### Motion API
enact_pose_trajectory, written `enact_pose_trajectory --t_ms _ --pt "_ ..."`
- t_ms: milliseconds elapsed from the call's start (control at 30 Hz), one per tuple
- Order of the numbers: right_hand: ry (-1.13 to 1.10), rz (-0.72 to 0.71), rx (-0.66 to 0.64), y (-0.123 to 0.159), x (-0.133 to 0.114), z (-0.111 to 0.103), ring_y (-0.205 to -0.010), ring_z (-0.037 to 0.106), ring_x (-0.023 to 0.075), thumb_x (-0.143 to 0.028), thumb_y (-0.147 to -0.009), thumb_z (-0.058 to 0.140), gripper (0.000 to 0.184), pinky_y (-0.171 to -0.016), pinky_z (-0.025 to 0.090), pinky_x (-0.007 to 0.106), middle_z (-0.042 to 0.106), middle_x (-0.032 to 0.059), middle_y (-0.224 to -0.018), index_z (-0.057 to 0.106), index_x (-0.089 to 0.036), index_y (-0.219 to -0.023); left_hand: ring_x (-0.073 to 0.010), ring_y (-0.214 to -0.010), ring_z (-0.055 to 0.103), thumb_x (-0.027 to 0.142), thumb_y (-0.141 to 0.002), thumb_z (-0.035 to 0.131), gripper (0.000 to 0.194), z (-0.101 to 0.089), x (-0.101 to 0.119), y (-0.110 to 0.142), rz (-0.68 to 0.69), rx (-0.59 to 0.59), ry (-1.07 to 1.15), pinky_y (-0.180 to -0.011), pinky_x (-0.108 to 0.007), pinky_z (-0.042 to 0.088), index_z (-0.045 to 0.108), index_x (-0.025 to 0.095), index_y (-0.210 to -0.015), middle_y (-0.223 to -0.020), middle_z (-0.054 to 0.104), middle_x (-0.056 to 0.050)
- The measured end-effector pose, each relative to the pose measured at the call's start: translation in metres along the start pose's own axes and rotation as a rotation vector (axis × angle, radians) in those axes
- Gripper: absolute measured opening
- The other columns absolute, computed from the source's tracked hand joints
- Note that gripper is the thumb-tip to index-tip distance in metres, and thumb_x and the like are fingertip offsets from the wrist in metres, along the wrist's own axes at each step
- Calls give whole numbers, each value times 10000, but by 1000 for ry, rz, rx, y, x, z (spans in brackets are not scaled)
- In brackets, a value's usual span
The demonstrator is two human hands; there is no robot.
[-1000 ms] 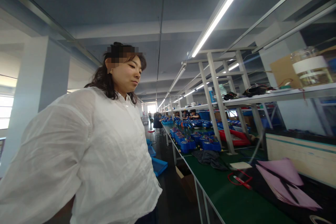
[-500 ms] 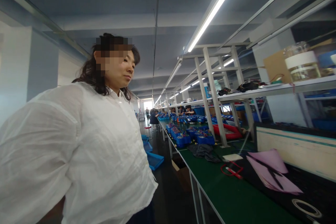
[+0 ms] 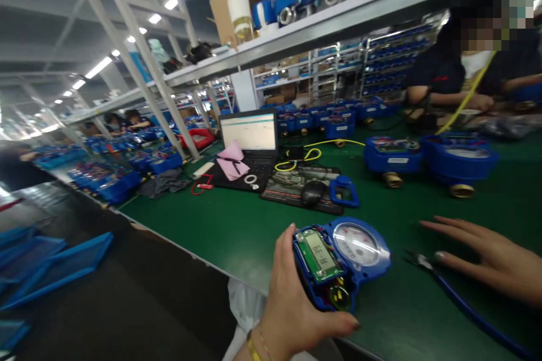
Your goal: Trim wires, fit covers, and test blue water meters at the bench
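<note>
My left hand [image 3: 292,299] grips the near side of a blue water meter [image 3: 342,259] lying on the green bench [image 3: 237,225]. The meter's cover is off, showing a small green circuit board with an LCD and a round dial. My right hand [image 3: 486,256] lies flat on the bench to the meter's right, fingers stretched out, its fingertips touching a blue-handled pair of pliers [image 3: 449,287].
A laptop [image 3: 249,144] with pink paper, a mouse [image 3: 313,192] on a dark mat and yellow cable sit further back. More blue meters [image 3: 423,155] stand at right. A co-worker [image 3: 470,67] sits across the bench. Blue trays [image 3: 51,265] lie on the floor at left.
The view has swung from a person in a white shirt standing in the aisle down and right to the bench. My hands and the blue meter are now in sight.
</note>
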State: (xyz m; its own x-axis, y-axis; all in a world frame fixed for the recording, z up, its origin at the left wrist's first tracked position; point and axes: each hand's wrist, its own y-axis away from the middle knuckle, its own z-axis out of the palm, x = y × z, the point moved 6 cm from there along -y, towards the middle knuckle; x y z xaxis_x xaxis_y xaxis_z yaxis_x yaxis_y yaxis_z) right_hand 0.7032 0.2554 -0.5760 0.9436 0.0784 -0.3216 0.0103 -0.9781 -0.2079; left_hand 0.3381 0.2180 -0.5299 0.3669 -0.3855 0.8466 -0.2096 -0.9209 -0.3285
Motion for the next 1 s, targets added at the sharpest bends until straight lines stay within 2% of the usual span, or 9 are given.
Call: enact_pose_trajectory --t_ms 100,200,267,367,433,533,633,800,1000 --pt "-28 -29 -103 20 -6 2 -1287 470 340 -523 -814 584 596 -1042 439 447 456 144 -1439 569 -232 -1334 -400 -1304 335 428 -408 940 1303 -3 0 -1 63 -4 -60 -1085 -628 311 169 243 -1442 -1419 289 -153" --pt "-79 -65 119 38 -28 -11 -1220 544 306 -384 -928 473 425 -982 472 412 531 117 -1381 570 -259 -1323 -432 -1287 355 370 -412 945 1300 -8 10 0 140 22 -141 -1033 -660 362 163 226 -1440 -1415 290 -194" --pt "-72 -106 186 54 -41 -15 -1217 549 294 -293 -950 465 408 -959 479 402 528 117 -1383 534 -276 -1352 -446 -1299 341 378 -431 947 1312 -7 14 2 180 19 -167 -1027 -675 360 137 213 -1450 -1439 260 -219" --pt "3 -151 42 73 -50 -9 -1254 501 361 -406 -828 656 688 -958 497 485 438 150 -1451 397 -266 -1449 -435 -1300 354 437 -445 950 1338 -2 12 8 223 1 -151 -1027 -667 372 106 199 -1455 -1444 264 -234" --pt "40 -113 -21 80 -49 -9 -1225 527 363 -482 -786 676 750 -952 506 516 465 152 -1426 404 -245 -1443 -421 -1295 366 474 -452 943 1324 -1 11 10 256 9 -138 -1028 -651 384 120 192 -1450 -1431 285 -230" --pt "71 -11 55 85 -48 -17 -1039 642 324 -475 -853 584 554 -859 554 490 617 155 -1211 537 -185 -1322 -402 -1304 353 581 -556 866 1222 0 11 11 289 26 -147 -1040 -641 375 136 172 -1448 -1419 294 -227" --pt "-6 42 203 89 -62 -30 -824 680 258 -424 -917 490 413 -680 581 390 659 114 -1011 563 -174 -1237 -387 -1288 366 727 -680 694 1110 3 16 12 328 53 -178 -1039 -639 373 139 142 -1444 -1394 311 -236" --pt "-90 -88 325 93 -134 -61 -949 641 217 -338 -939 477 342 -729 547 315 606 81 -1115 508 -229 -1262 -373 -1213 408 732 -724 647 1055 12 31 14 405 210 -300 -989 -601 430 204 45 -1392 -1292 370 -262" --pt "248 -406 433 86 -228 -94 -984 585 245 -218 -894 524 360 -799 436 372 585 118 -1140 532 -153 -1248 -360 -1157 425 710 -736 654 1023 19 42 11 445 263 -387 -957 -567 457 254 -12 -1341 -1224 407 -263"
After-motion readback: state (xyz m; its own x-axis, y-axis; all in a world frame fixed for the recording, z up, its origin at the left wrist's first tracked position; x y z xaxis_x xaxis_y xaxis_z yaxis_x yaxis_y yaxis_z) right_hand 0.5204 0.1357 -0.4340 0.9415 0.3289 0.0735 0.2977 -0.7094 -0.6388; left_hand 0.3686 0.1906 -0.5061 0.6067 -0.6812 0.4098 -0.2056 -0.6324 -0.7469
